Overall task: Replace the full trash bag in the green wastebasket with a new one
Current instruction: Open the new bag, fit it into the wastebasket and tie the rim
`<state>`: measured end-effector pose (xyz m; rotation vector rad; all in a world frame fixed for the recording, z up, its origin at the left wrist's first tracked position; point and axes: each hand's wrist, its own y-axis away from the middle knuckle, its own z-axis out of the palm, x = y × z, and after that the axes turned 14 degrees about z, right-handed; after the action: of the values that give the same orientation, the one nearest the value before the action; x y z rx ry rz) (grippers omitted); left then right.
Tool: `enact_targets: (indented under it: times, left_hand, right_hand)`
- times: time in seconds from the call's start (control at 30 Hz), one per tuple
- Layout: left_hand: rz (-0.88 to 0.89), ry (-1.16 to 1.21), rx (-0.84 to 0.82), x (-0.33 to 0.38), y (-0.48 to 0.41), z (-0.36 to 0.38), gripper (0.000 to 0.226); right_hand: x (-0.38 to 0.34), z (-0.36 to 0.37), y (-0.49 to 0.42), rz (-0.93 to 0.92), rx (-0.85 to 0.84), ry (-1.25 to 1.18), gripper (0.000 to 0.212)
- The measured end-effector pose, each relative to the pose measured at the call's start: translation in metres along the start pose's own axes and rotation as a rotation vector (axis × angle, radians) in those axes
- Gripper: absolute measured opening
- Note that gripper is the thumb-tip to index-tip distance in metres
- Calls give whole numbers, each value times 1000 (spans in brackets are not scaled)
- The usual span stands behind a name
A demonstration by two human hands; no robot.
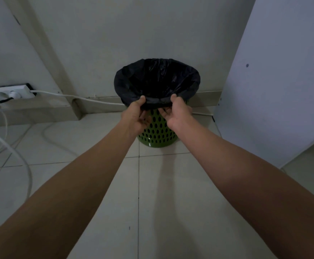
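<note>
A green perforated wastebasket (157, 133) stands on the tiled floor against the wall. A black trash bag (157, 79) lines it, its edge folded over the rim all round. My left hand (136, 115) pinches the bag's near edge at the rim, thumb on top and fingers beneath. My right hand (176, 114) grips the same folded edge a little to the right, thumb on top. The inside of the bag is dark and I cannot see what it holds.
A white power strip (10, 93) lies on a ledge at the left, with white cables (77, 97) running along the skirting and looping over the floor. A white panel (276, 81) stands close to the basket's right.
</note>
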<state>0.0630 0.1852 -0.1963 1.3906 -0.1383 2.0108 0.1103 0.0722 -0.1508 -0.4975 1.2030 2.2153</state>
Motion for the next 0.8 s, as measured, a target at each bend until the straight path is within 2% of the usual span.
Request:
enact_targets:
  times: [0.13,0.23,0.33,0.47,0.6,0.8]
  left_hand:
    - [4,24,-5,3,-3,1,26]
    - [13,27,17,2,-4,2,36]
    - [18,39,23,-1,-6,4,43]
    - [17,19,30,-2,-6,9,40]
    - [22,18,42,-2,-7,10,43]
    - [39,35,103,6,-8,5,38]
  right_hand:
    - [1,4,2,6,57,-4,6]
    - [4,10,5,22,59,-19,19]
    - [11,16,9,53,66,86,16]
    - [17,17,8,41,132,112,9]
    - [15,14,4,19,139,89,21]
    - [16,10,-5,-17,181,107,15]
